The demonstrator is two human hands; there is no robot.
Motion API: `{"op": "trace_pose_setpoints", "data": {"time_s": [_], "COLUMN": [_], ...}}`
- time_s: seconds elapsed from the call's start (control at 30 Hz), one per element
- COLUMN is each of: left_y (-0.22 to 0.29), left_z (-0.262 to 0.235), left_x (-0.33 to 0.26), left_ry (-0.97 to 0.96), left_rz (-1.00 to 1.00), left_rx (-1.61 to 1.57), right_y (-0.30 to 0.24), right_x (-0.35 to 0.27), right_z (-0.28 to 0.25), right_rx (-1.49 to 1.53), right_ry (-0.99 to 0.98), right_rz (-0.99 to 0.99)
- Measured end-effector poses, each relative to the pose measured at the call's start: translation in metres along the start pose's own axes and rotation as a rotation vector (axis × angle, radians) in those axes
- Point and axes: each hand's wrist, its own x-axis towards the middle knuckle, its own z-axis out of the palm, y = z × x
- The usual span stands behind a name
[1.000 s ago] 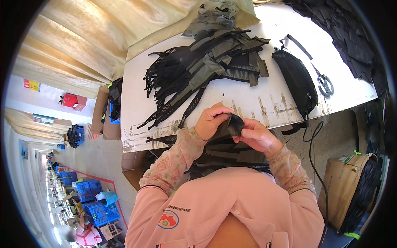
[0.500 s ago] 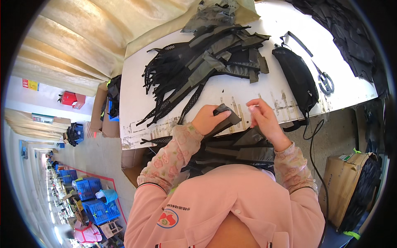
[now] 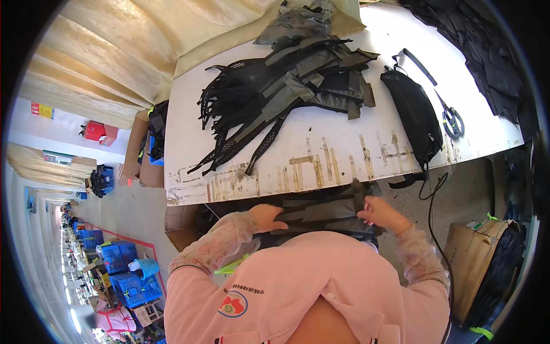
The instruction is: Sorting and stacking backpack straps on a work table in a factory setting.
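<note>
Dark grey and black fabric pieces (image 3: 329, 210) lie in a stack across my lap, just under the table's front edge. My left hand (image 3: 267, 218) is at the stack's left end, fingers stretched and thumb apart, touching or just above the cloth. At the right end, my right hand (image 3: 379, 212) has its fingers closed on the edge of a grey fabric piece, near a short upright strip (image 3: 358, 195). A pile of grey and black fabric parts with mesh straps (image 3: 286, 86) is spread on the white table (image 3: 338, 135).
On the table's right are a black zipped pouch (image 3: 411, 112) and scissors (image 3: 452, 122). Black fabric (image 3: 487, 63) is heaped at the far right. A cable (image 3: 431, 229) hangs beside a cardboard box (image 3: 475, 258) on the floor. Blue crates (image 3: 134, 289) stand at the left.
Both hands have come down from above the table edge to the stack on my lap. The dark piece that my left hand held up is no longer raised there.
</note>
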Motion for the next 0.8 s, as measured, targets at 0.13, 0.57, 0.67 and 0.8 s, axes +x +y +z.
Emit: {"op": "trace_pose_setpoints", "data": {"time_s": [0.13, 0.57, 0.67, 0.8], "left_y": [-0.014, -0.040, -0.044, -0.034], "left_z": [0.015, -0.169, -0.179, -0.176], "left_x": [-0.017, 0.093, 0.145, 0.163], "left_ry": [-0.245, 1.130, 1.275, 1.246], "left_rz": [-0.311, 0.055, -0.049, -0.254], "left_rx": [-0.288, -0.171, 0.032, 0.156], "right_y": [0.022, -0.076, -0.094, -0.090], "right_x": [0.011, 0.010, 0.024, 0.028], "right_z": [0.019, -0.053, -0.042, -0.030], "right_rx": [0.021, -0.375, -0.284, -0.306], "right_ry": [0.027, 0.488, 0.650, 0.389], "right_rz": [-0.071, -0.284, -0.414, -0.498]}}
